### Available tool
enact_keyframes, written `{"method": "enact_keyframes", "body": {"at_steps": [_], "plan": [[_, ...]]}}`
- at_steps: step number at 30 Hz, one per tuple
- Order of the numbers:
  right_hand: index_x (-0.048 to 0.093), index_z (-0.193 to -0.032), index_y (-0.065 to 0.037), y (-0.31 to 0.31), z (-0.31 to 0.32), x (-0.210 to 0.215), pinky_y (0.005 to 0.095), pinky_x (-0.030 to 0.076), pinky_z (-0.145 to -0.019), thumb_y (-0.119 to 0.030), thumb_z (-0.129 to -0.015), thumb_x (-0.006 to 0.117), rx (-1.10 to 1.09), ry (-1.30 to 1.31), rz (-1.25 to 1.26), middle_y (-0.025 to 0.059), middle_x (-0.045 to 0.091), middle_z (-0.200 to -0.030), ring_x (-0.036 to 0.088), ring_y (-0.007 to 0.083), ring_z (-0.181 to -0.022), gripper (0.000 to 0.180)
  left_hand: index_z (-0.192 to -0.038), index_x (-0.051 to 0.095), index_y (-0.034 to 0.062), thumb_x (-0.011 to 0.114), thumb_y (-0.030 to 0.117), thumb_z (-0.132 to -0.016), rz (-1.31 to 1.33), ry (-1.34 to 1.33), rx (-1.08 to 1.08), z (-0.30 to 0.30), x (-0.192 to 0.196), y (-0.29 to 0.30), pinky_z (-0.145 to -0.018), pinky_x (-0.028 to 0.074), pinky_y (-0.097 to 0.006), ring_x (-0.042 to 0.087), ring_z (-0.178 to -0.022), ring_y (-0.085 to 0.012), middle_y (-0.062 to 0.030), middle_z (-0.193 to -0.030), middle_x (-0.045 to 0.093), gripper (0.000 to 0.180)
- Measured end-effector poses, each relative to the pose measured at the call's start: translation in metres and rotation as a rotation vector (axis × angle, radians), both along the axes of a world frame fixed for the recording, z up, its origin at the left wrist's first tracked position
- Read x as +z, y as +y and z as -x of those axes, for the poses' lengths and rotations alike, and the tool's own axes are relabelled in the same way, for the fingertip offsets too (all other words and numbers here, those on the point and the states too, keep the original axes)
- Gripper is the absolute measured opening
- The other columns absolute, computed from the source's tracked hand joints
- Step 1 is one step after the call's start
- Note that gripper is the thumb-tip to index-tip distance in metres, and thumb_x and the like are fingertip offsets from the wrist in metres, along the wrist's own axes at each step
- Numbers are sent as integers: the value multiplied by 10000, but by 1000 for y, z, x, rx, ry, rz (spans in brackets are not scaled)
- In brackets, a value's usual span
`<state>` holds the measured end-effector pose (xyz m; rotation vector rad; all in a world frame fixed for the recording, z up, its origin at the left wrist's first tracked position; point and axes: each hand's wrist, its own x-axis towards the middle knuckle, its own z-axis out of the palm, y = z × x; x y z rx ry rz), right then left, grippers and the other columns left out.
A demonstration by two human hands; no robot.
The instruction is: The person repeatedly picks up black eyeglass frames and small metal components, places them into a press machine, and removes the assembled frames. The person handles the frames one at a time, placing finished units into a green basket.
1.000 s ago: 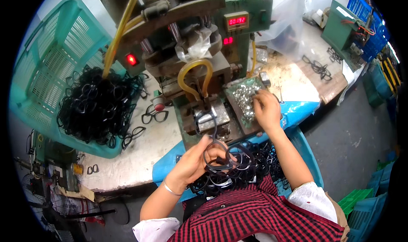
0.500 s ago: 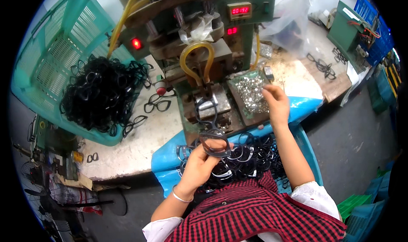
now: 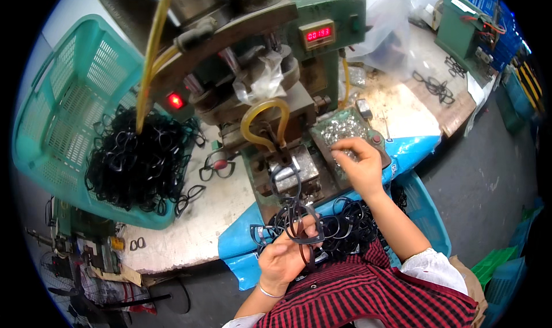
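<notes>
The dark eyeglass frame (image 3: 313, 239) sits between the left hand (image 3: 283, 262) and the machine, one rim reaching the metal block (image 3: 305, 168) below the looped yellow tube (image 3: 270, 103). It looks light and fairly stiff, a little springy and smooth enough to slip; its thin parts would probably bend or crack under force, so the thicker rim or the bridge seems the best hold. The left hand's fingers curl closely round the near rim, gripping it. The right hand (image 3: 362, 170) hovers by the small shiny metal pieces (image 3: 347, 125), thumb and forefinger almost meeting; whether a piece is pinched there I cannot tell. Nearby, more dark frames (image 3: 351, 221) lie heaped just before the machine. Farther left, a green basket (image 3: 63, 155) holds another tangled pile, with loose spectacles (image 3: 190, 198) beside it on the tabletop (image 3: 172, 239).
</notes>
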<state>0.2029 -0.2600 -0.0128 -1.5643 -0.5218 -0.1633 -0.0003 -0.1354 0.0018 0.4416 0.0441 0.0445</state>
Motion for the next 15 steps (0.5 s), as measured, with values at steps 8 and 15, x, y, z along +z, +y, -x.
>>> {"method": "enact_keyframes", "body": {"at_steps": [8,15], "plan": [[579,-1169,19,52,13,42,297,508,-832,-31,-800,678,282,25,-86,106,704,-910,689,179,-870,385,-1191,583,-70,670,292,-928,-173,71,-193,-3,-17,24,-736,459,-329,562,-838,-192,-89,-997,599,456],[534,-1229,33,58,19,33,283,496,-848,-40,-807,695,201,16,-125,83,716,-876,670,141,-879,458,-1099,602,-80,680,305,-924,-168,58,-294,-17,-20,29,-610,514,-291,633,-724,-208,-134,-930,630,430]]}}
